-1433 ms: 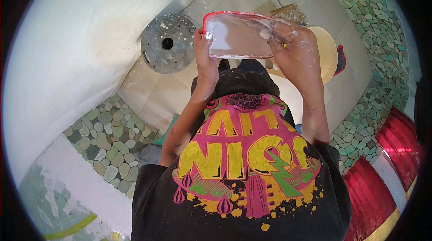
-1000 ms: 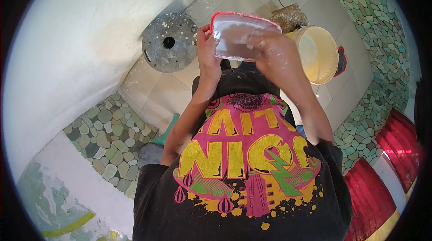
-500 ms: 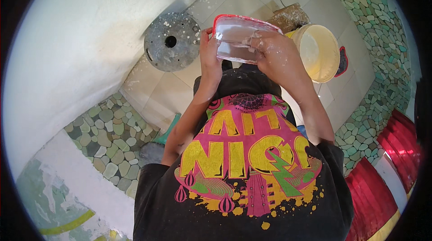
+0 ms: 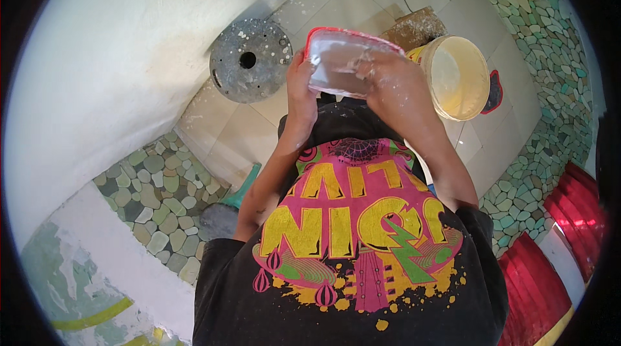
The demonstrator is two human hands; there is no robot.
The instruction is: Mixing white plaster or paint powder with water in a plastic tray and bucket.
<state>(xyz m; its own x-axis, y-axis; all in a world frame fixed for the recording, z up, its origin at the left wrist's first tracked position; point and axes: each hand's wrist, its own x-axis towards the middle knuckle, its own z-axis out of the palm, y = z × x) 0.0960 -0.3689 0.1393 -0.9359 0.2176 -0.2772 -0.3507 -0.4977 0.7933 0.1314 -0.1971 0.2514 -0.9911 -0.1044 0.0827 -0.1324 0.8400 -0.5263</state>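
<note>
A shallow, red-rimmed container [image 4: 326, 74], smeared whitish inside, is held up in front of my body. My left hand [image 4: 301, 84] grips its left end, the thumb side against the wall. My right hand [image 4: 398, 84], spotted with white, is closed at the container's right part, its fingers reaching over the inside. Whatever the right fingers hold, if anything, is hidden or blurred. Just right of that hand stands a pale yellow bucket [image 4: 458, 77], whitish inside.
A grey, paint-spattered round object [image 4: 249, 81] with a central hole sits by the white wall [image 4: 116, 74]. Behind the bucket lies a stained brown block [image 4: 414, 28]; to its right, a dark red-edged item [image 4: 493, 92]. Pebble flooring [image 4: 543, 68] borders the tiles; red fabric [image 4: 537, 281] is lower right.
The container and both hands have dropped slightly toward my body. The right fingers have shifted a little within it, and both hands keep their hold.
</note>
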